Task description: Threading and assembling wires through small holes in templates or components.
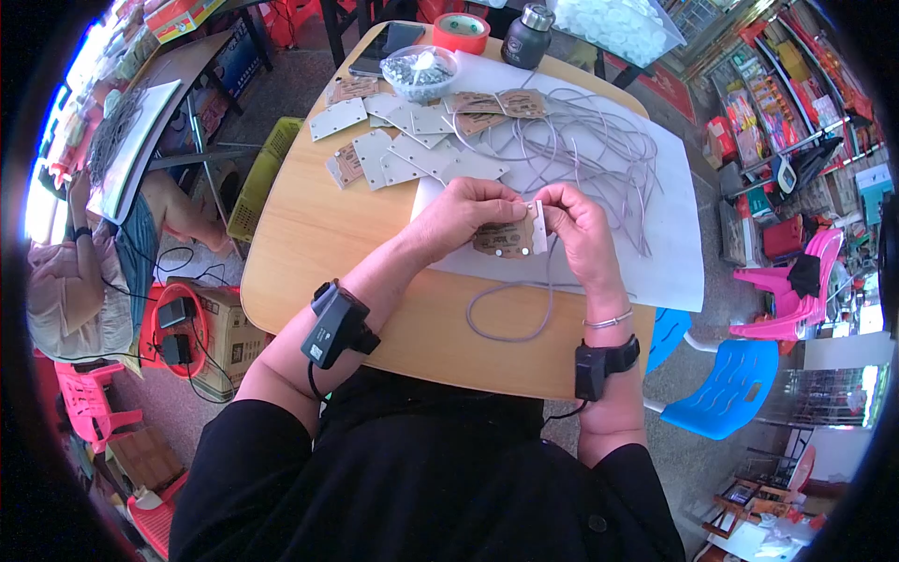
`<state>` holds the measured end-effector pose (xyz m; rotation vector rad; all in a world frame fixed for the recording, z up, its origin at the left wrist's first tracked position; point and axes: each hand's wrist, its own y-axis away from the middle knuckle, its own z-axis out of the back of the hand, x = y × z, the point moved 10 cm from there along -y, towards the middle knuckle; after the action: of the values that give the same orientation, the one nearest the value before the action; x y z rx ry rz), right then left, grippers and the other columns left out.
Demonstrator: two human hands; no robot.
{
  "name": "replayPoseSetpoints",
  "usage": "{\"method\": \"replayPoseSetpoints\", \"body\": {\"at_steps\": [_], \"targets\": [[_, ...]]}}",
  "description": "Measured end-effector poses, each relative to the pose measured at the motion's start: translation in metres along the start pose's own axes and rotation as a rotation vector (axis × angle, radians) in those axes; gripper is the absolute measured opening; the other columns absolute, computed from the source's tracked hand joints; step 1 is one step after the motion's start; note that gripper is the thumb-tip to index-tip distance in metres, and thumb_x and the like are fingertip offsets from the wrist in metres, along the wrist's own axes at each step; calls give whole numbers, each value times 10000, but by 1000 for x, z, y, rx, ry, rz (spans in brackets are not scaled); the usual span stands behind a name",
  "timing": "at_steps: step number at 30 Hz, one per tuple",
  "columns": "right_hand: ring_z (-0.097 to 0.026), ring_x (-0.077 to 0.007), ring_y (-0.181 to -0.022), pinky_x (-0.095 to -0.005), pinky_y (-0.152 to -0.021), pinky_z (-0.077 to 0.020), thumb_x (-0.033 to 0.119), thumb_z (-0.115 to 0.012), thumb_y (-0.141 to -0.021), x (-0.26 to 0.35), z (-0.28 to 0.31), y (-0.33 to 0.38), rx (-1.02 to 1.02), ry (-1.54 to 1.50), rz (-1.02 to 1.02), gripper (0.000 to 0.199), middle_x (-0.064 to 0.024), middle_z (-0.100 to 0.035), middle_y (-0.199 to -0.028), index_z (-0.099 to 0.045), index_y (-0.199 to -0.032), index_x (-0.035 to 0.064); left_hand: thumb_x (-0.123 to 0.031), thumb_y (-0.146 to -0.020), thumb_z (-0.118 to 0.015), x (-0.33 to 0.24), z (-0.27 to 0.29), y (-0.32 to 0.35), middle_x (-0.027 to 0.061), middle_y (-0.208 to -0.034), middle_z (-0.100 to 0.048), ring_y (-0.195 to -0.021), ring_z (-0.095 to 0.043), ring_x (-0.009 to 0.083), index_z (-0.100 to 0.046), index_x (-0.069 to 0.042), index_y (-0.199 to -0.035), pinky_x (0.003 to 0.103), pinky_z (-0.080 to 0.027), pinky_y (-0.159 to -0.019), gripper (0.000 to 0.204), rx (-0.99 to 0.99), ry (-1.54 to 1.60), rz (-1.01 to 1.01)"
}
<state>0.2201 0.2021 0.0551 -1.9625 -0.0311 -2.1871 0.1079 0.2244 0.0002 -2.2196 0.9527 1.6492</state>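
Observation:
Between my two hands is a small brown card (496,240) with printing and white-looking holes or dots along its edges. My left hand (473,214) pinches its upper left part. The fingers of my right hand (579,229) are closed at its upper right corner, by a pale strip along that edge. A thin grey-purple cord (508,339) hangs in a loop below my right hand. What my fingertips press together at the card's top is too small to make out. Beyond my hands lies a spread of similar cards (412,155), some grey side up, some brown.
Tangled grey cord (599,140) covers much of the white sheet (670,253). Toward the table's far edge stand a plastic bowl of small metal pieces (419,75), a phone (389,47), a tape roll (461,34) and a dark bottle (528,37). A blue chair (721,389) is at right.

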Motion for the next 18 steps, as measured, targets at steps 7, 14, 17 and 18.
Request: {"method": "replayPoseSetpoints", "body": {"at_steps": [7, 14, 17, 18], "targets": [[-476, -41, -689, -206, -623, -403, 153, -508, -945, -10, -7, 0, 82, -45, -84, 146, 44, -558, -763, -588, -912, 35, -147, -870, -638, 1, 2, -3, 60, -840, -659, -743, -628, 124, -645, 28, -974, 265, -515, -679, 203, 7, 8, -22], [-490, -44, -714, -204, -653, -416, 139, -513, -942, -14, -10, 3, 92, -94, -137, 127, 45, -559, -784, -584, -927, 34, -160, -869, -644, 0, -1, -1, 36, -821, -648, -730, -603, 103, -651, 6, -944, 251, -486, -675, 182, 35, 16, -34], [-515, -52, -756, -212, -695, -439, 93, -529, -926, -5, -7, 1, 35, -87, -41, 85, 31, -573, -815, -583, -938, 29, -166, -867, -649, -5, -2, 3, 25, -813, -644, -716, -592, 93, -652, -4, -934, 242, -473, -659, 176, 31, 16, -17], [-524, -56, -772, -216, -708, -446, 81, -538, -921, -6, -4, 1, 24, -88, -27, 75, 24, -580, -830, -584, -941, 26, -168, -865, -651, -6, -3, 3, 20, -809, -642, -712, -587, 89, -651, -7, -931, 238, -468, -652, 174, 28, 7, -9]]}}
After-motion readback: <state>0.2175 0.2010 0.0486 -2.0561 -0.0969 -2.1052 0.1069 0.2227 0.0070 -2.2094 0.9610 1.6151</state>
